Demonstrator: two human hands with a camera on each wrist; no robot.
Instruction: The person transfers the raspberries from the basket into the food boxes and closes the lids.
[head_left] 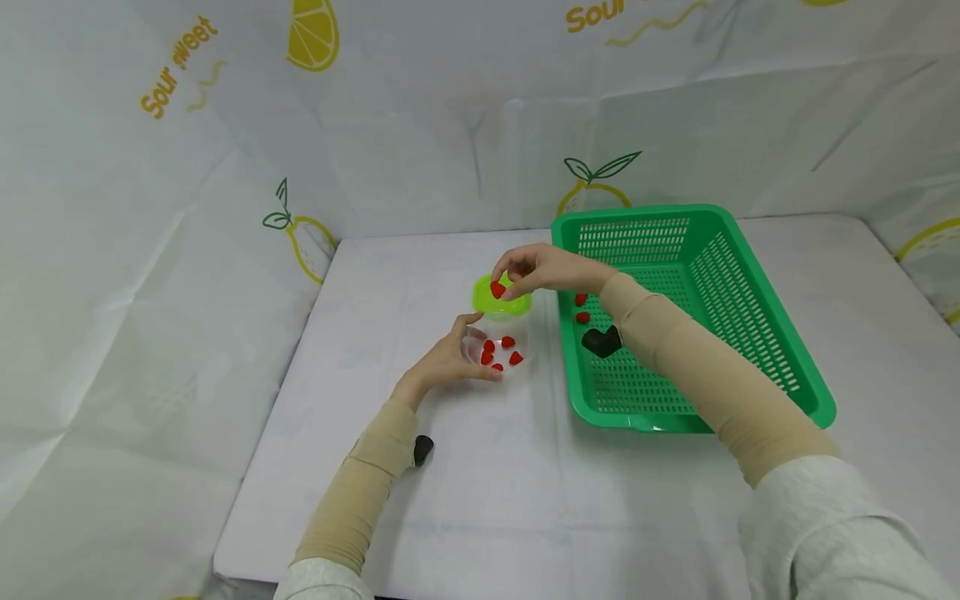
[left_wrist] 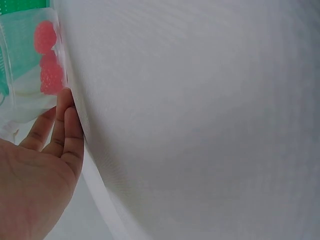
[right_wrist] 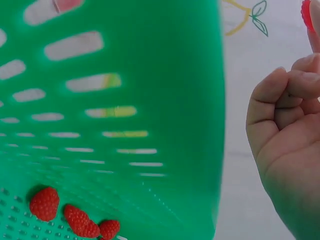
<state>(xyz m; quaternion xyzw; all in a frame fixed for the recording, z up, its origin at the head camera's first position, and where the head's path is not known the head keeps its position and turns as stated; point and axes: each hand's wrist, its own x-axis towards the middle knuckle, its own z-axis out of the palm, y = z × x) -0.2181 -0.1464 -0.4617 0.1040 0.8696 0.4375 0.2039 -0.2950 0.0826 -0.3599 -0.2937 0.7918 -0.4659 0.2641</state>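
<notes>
Left hand (head_left: 446,358): fingers and thumb spread around the left side of the clear container (left_wrist: 22,60), gripping it on the table (head_left: 480,483).
Loose raspberries (head_left: 507,342): several, inside that container.
Yellow-green lid (head_left: 513,307): just beyond the container.
Held raspberry (head_left: 497,289): over the lid in the head view, beyond the container's berries; height and long axis unclear.
Right hand (head_left: 551,267): pinches that raspberry, nearer it than the left.
Green basket (head_left: 783,321): right of the container, more raspberries inside.

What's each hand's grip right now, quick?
Left hand: closed, thumb and fingers holding the sides of the clear box.
Right hand: closed, pinching one raspberry between thumb and fingertip.
</notes>
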